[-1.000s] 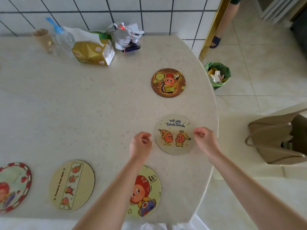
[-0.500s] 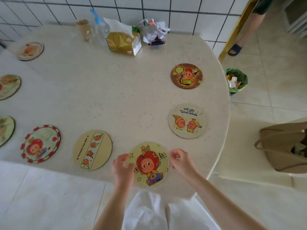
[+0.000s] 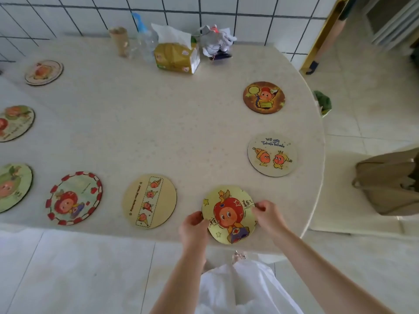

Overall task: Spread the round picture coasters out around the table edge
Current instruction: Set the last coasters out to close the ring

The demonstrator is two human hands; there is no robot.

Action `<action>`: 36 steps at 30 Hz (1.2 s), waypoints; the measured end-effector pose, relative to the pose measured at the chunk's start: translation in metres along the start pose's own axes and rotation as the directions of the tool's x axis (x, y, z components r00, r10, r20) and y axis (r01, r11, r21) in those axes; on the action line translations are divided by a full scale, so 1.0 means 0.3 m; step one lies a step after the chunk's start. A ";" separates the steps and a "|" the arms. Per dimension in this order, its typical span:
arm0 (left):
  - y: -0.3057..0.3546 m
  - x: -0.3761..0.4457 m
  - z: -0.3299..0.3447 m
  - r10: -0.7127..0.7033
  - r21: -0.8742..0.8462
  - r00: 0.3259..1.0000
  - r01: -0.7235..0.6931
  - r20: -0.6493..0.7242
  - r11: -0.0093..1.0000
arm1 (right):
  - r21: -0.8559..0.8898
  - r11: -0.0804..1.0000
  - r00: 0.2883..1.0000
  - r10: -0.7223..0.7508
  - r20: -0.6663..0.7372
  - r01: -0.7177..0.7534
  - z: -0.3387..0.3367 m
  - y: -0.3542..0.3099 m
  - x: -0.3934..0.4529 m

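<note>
— While both my hands pinch it, which coaster do you take me to be holding?

— I see the yellow coaster (image 3: pixel 229 215) with the red-capped figure, lying flat at the near edge of the table (image 3: pixel 158 137). How do you grip it?

— My left hand (image 3: pixel 193 226) has its fingers closed on the coaster's left rim, and my right hand (image 3: pixel 267 215) nips the right rim between thumb and fingertips. Neither hand holds anything else.

— Which way does its picture point?

— A round disc has no long axis, so I go by the figure: its head leans away from me and a little to the left, its feet toward me.

— And the others, taken from that coaster?

— Just left of it lies the tan coaster (image 3: pixel 149 201) with a strip of four small figures, the strip running away from me. Further left sits the red-bordered coaster (image 3: pixel 74 197). Beyond mine, to the right, is the pale coaster (image 3: pixel 272 155) with two figures, and past that the brown coaster (image 3: pixel 263 97). Far across stands the tissue pack (image 3: pixel 176 56), by the tiled wall.
</note>
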State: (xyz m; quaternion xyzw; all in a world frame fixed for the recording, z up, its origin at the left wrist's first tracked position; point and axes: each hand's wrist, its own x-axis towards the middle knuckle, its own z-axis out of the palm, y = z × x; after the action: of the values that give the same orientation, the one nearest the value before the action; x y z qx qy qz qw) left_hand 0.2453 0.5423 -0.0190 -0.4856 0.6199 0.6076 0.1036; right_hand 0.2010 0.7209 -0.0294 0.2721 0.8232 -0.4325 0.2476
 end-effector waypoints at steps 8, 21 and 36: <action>0.037 0.042 0.011 0.126 0.149 0.966 -0.162 0.226 0.975 | 0.279 0.954 0.985 0.143 -0.102 -0.109 0.005 0.071 -0.071; 0.035 0.105 0.096 0.233 0.258 0.938 -0.299 0.257 0.919 | 0.285 0.952 0.970 0.166 -0.178 -0.110 -0.019 0.134 -0.096; 0.016 0.118 -0.131 0.228 0.252 0.970 -0.243 0.087 0.937 | 0.140 0.983 0.992 0.124 -0.007 -0.122 -0.010 0.068 -0.142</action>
State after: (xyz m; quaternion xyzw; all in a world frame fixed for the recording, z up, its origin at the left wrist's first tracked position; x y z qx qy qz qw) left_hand 0.2418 0.4909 -0.0319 -0.3725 0.7451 0.5421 0.1106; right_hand 0.2451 0.7232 -0.0124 0.3424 0.7744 -0.4708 0.2478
